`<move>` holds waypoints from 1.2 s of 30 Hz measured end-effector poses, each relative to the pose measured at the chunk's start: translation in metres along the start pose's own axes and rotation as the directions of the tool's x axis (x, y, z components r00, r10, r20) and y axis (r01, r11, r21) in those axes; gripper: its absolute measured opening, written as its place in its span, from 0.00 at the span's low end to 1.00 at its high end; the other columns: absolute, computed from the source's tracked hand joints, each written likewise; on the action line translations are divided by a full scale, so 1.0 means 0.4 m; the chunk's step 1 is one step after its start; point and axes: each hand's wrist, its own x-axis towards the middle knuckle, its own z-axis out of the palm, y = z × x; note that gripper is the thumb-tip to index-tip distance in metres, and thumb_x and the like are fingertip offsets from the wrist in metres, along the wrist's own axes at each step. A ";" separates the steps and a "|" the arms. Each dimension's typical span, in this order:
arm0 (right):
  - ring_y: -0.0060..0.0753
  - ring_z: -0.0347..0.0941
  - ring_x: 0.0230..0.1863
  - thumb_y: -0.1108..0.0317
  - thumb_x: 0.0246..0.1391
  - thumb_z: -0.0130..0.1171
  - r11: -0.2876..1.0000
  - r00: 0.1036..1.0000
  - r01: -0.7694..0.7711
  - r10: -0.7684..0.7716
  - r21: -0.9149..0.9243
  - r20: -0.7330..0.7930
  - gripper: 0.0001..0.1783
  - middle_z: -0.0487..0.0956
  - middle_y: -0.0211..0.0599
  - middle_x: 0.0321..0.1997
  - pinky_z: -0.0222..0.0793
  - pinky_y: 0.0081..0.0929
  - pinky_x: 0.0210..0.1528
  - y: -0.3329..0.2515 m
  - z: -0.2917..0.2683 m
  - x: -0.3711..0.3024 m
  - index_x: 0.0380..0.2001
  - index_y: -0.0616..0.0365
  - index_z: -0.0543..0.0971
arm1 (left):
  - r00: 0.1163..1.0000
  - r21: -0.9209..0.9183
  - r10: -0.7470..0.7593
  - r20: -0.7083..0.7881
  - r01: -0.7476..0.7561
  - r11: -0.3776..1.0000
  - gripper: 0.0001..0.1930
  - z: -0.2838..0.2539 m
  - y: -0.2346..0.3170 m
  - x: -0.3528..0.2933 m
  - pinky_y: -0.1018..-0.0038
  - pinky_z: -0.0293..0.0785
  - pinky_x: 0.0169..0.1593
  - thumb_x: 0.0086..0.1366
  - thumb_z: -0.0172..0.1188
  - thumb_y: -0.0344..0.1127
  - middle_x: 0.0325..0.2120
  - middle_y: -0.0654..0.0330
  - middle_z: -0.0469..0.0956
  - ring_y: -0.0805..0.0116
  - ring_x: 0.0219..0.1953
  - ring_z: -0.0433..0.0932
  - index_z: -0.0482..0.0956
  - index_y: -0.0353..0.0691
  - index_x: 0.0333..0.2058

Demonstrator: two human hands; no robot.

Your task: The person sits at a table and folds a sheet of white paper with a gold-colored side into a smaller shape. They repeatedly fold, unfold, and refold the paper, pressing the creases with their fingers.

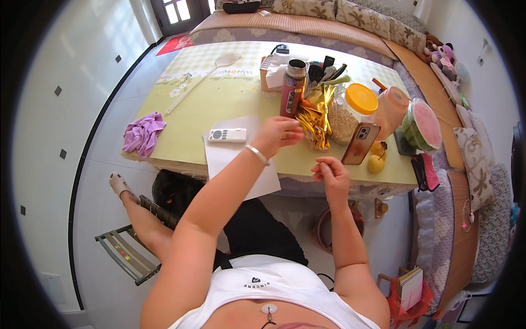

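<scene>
My left hand (279, 135) is over the table, fingers bent and pressed together, right beside a bundle of shiny gold foil strips (314, 127). Whether its fingertips hold a strip cannot be made out. Lower and to the right, my right hand (332, 174) is closed in a pinch near the table's front edge, and anything between thumb and fingers is too small to see. A smartphone (361, 143) stands upright just right of that hand. Behind the left hand rises a dark red thermos flask (293, 88) without its lid. A clear jar with a yellow lid (361, 98) stands behind the phone.
White paper (263, 178) lies under a white remote control (227, 135). At left are a purple cloth (143, 134) and a white fly swatter (227, 59). Yellow fruit (376, 163), a pink-lidded container (395, 104) and a cut watermelon (422, 126) stand right. A folding stool (129, 255) is below.
</scene>
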 end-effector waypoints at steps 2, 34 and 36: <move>0.20 0.80 0.32 0.75 0.69 0.54 0.992 0.994 0.064 -0.055 -0.107 0.093 0.09 0.84 0.33 0.33 0.77 0.19 0.38 0.046 0.012 -0.005 0.47 0.64 0.81 | 0.990 0.317 0.121 -0.067 -0.094 0.944 0.14 -0.062 -0.006 -0.074 0.73 0.82 0.41 0.67 0.67 0.37 0.38 0.56 0.85 0.66 0.36 0.86 0.82 0.33 0.46; 0.48 0.71 0.65 0.71 0.58 0.62 0.316 0.841 0.537 -0.273 -0.782 0.467 0.24 0.77 0.46 0.65 0.66 0.42 0.68 0.283 0.464 0.472 0.59 0.48 0.80 | 0.747 0.943 0.577 0.331 -0.279 -0.179 0.17 -0.316 -0.202 -0.468 0.48 0.70 0.64 0.57 0.71 0.37 0.55 0.46 0.79 0.47 0.61 0.76 0.82 0.38 0.44; 0.50 0.72 0.64 0.72 0.58 0.61 0.391 0.837 0.546 -0.300 -0.741 0.458 0.23 0.77 0.47 0.65 0.68 0.41 0.67 0.276 0.433 0.471 0.58 0.51 0.80 | 0.750 0.944 0.573 0.331 -0.263 -0.200 0.15 -0.312 -0.205 -0.465 0.49 0.71 0.63 0.56 0.71 0.36 0.54 0.46 0.80 0.46 0.60 0.77 0.83 0.38 0.42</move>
